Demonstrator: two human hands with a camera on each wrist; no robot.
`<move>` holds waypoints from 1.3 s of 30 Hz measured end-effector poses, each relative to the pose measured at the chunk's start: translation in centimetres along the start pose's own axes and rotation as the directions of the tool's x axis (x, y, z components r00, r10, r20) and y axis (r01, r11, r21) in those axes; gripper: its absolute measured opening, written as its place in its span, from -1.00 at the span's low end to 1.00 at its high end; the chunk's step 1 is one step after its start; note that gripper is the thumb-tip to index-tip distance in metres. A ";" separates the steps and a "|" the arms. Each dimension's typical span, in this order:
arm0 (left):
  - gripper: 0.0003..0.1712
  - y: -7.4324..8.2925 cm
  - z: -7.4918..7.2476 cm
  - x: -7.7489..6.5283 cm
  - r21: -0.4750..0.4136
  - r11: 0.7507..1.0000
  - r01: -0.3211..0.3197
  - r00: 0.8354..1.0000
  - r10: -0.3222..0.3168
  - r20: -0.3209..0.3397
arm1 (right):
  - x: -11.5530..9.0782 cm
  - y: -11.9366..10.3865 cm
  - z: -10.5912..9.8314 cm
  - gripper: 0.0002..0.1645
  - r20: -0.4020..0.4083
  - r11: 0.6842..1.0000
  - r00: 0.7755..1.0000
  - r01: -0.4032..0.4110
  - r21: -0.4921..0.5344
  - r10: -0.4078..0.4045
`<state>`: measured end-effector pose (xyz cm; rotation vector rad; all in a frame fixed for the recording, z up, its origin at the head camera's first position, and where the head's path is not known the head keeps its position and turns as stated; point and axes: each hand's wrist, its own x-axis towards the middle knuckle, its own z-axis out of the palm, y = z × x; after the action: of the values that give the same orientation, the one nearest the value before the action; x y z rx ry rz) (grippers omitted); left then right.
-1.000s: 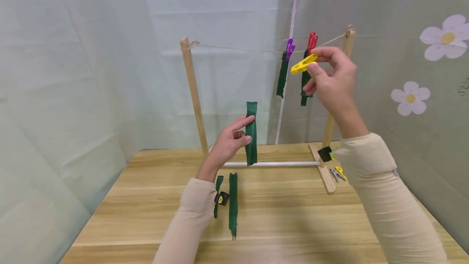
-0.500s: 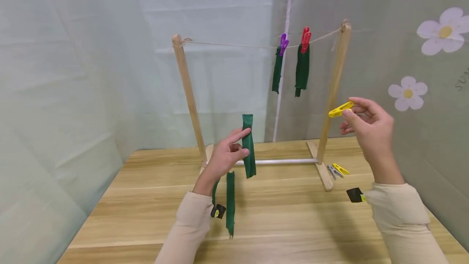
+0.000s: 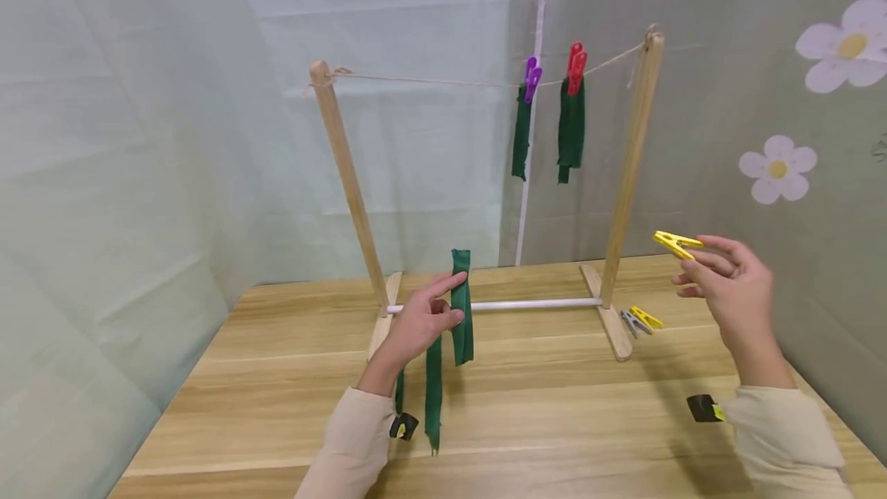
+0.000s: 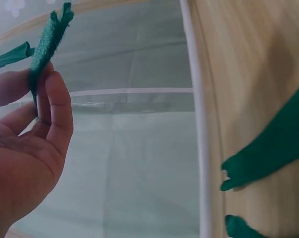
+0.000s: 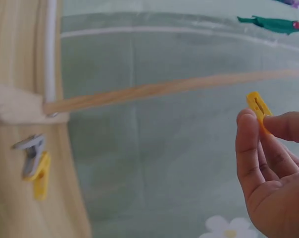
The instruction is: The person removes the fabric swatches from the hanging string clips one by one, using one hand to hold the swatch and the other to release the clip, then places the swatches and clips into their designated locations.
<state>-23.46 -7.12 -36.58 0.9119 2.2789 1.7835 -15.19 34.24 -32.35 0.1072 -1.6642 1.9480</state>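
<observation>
My left hand (image 3: 419, 322) pinches a green cloth strip (image 3: 460, 291) between thumb and fingers, holding it upright above the table. In the left wrist view the strip (image 4: 48, 44) looks folded, its ends side by side. On the right side, my right hand (image 3: 738, 291) pinches a yellow clothespin (image 3: 675, 242) by its handles, its nose pointing left. Two more green strips hang from the string (image 3: 430, 81), one under a purple clothespin (image 3: 532, 81) and one under a red clothespin (image 3: 577, 68). Another green strip (image 3: 433, 399) lies on the table below my left hand, with one more partly hidden by the wrist.
A wooden frame has a left post (image 3: 346, 183), a right post (image 3: 632, 168) and a white crossbar (image 3: 533, 304) low down. Beside its right foot (image 3: 614, 333) lie a grey clothespin (image 3: 634, 323) and a yellow one. Curtains with printed flowers surround the table (image 3: 540, 422).
My right hand has moved away from the string, down and to the right, with the yellow clothespin. My left hand has lowered with the green strip.
</observation>
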 end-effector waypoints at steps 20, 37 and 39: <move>-0.26 -2.8 1.4 -1.1 0.017 0.987 0.161 0.973 -0.162 0.165 | 0.9 8.5 -6.5 -0.64 -0.094 0.823 0.898 -0.432 -0.369 0.429; -0.31 -4.6 1.6 -2.4 0.126 0.952 0.280 0.896 -0.306 0.323 | 0.2 11.2 -7.8 -0.44 -0.135 0.656 0.858 -0.472 -0.589 0.496; -0.33 -4.7 1.8 -2.4 0.146 0.947 0.285 0.889 -0.318 0.328 | 0.3 11.3 -7.7 -0.44 -0.134 0.633 0.862 -0.456 -0.626 0.489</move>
<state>-22.53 -7.49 -42.07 0.7606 2.1458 1.2805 -18.37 40.74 -43.88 -0.6198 -2.4944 1.5691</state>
